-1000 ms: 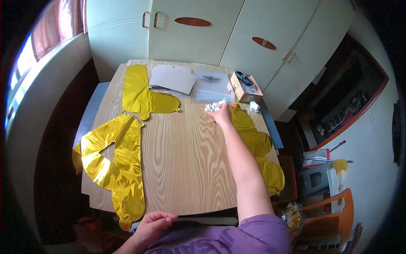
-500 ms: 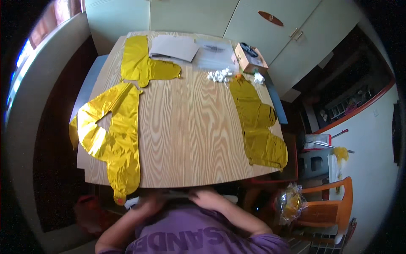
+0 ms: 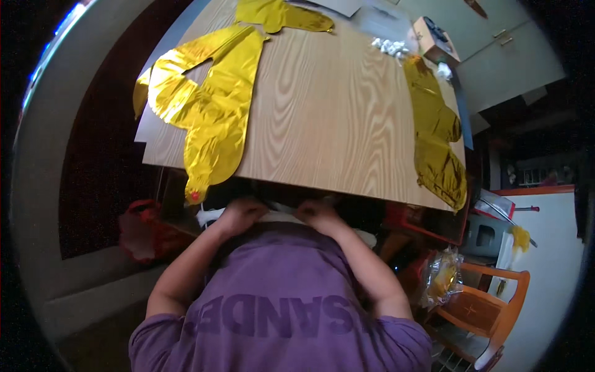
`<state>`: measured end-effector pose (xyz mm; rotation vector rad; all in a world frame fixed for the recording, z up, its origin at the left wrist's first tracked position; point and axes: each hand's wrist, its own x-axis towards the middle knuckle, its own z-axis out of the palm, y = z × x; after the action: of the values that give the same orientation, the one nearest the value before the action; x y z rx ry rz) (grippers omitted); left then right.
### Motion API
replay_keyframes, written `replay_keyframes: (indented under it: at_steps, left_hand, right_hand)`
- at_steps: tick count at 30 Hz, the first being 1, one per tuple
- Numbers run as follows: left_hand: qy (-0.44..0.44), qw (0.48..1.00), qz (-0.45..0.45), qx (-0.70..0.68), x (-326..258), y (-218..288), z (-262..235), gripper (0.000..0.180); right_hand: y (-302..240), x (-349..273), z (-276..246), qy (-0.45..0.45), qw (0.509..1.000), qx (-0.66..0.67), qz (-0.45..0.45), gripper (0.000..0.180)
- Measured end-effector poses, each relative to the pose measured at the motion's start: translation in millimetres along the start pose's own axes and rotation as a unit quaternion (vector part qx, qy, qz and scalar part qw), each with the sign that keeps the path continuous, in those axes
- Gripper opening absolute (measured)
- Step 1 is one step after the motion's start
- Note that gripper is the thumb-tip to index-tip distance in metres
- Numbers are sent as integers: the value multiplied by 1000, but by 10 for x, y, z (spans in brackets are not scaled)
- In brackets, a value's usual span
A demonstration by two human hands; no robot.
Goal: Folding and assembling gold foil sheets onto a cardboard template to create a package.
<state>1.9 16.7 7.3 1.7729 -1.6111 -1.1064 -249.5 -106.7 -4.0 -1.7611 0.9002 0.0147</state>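
Note:
My left hand and my right hand are at my waist, just below the table's near edge. Both have their fingers curled in at the hem of my purple shirt. A strip of white cloth spans the gap between them, and each hand appears closed on an end of it; the fingertips are dim and partly hidden. Nearest to my left hand, a flat gold foil balloon with a looped shape hangs its lower tip over the table edge.
On the wooden table lie another gold foil balloon at right and a third at the far left. Small white pieces sit near a box. A wooden chair bearing a clear plastic bag stands at right.
The view has tipped down and turned, so the table appears higher and shifted right. My hands stay at my waist, with more of both forearms showing. The balloons keep their places on the table.

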Motion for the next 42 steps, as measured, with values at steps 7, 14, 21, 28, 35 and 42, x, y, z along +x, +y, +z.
replay_keyframes:
  at_steps: [7, 14, 21, 28, 35, 42]
  left_hand:
    - [11, 993, -66, -99, 7, 80, -60, 20]
    - [30, 997, 72, 8, 122, 516, -15, 19]
    - [-27, 991, 119, 60, 244, 501, 23, 18]
    - [-29, 992, 113, 36, 220, 558, -50, 17]
    - [-41, 996, 82, 18, 193, 595, -71, 19]
    - [-55, 996, 67, 9, 212, 526, -3, 21]
  right_hand:
    - [-283, -42, -141, 0, 999, -18, -39, 23]
    - [-291, -118, -180, 26, 997, 46, -53, 19]
    - [-247, -106, -198, 3, 999, 8, -53, 31]
    - [-427, -68, -311, -77, 995, -28, -51, 27]
    - [-548, 43, -344, -161, 987, 21, 4, 30]
    - [-536, 133, -334, -161, 987, 0, -23, 31]
